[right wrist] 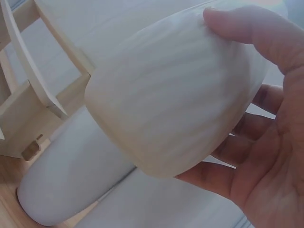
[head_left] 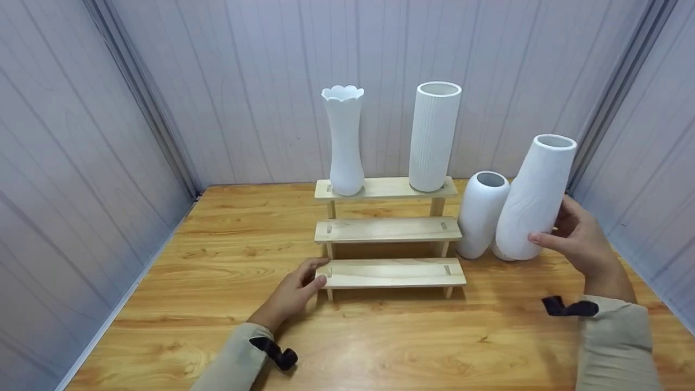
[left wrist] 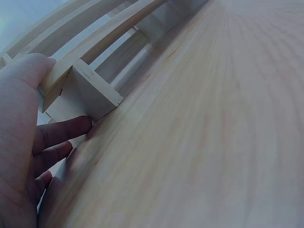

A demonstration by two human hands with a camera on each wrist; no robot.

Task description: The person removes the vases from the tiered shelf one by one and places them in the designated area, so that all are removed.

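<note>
My right hand [head_left: 589,244] grips a white vase [head_left: 535,201] with a narrow neck and wide base, thumb on the near side and fingers round the far side. In the right wrist view, this vase's wavy relief [right wrist: 175,90] shows, its base raised above two other white vases. At the left end of the three-tier wooden stand [head_left: 388,274], my left hand [head_left: 293,290] holds the bottom shelf, its thumb against the shelf end. Seen from the left wrist, its fingers [left wrist: 61,133] reach beside the stand's leg [left wrist: 95,90].
On the top shelf stand a scallop-rimmed vase [head_left: 346,146] and a ribbed cylindrical vase [head_left: 436,141]. A shorter rounded vase [head_left: 480,217] stands right of the stand. Another textured vase [head_left: 502,253] is mostly hidden behind the held one. Panel walls [head_left: 260,98] enclose the wooden table [head_left: 233,244].
</note>
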